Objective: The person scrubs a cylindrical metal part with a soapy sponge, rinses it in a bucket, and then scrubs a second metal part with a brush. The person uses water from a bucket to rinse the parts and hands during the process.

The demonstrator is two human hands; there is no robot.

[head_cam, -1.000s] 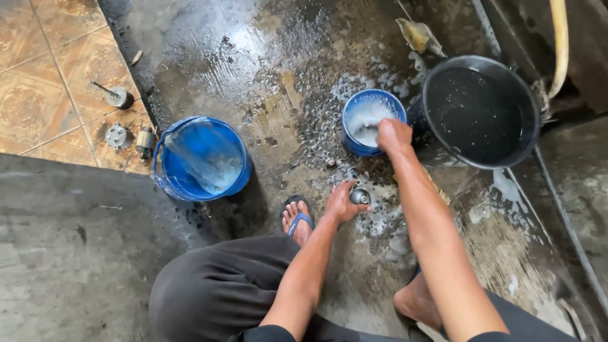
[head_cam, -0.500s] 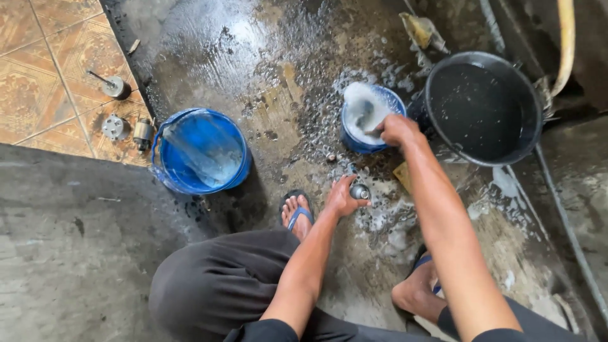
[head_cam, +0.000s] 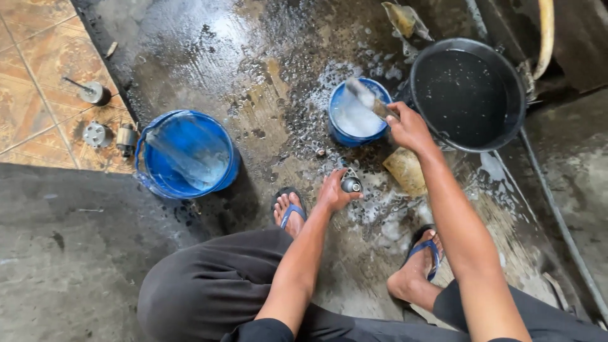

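Left hand point(head_cam: 332, 190) closed around a small metal part point(head_cam: 351, 185), held low over the wet floor point(head_cam: 209, 57). Right hand point(head_cam: 408, 126) grips a brush point(head_cam: 367, 98) over the soapy blue bowl point(head_cam: 339, 130). Judged mid-wash: suds present, rinsing outstanding.

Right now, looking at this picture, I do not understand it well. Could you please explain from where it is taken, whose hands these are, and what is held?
The picture comes from a camera worn on a person's head, looking down, so both arms are that person's own. The person squats on a wet, soapy concrete floor. The right hand holds a brush over a small blue tub of foamy water. The left hand has its grip on a small dark metal part on the floor. Nearby stand a black bucket of water and a larger blue bucket. More small metal parts lie on the tiles at the left.
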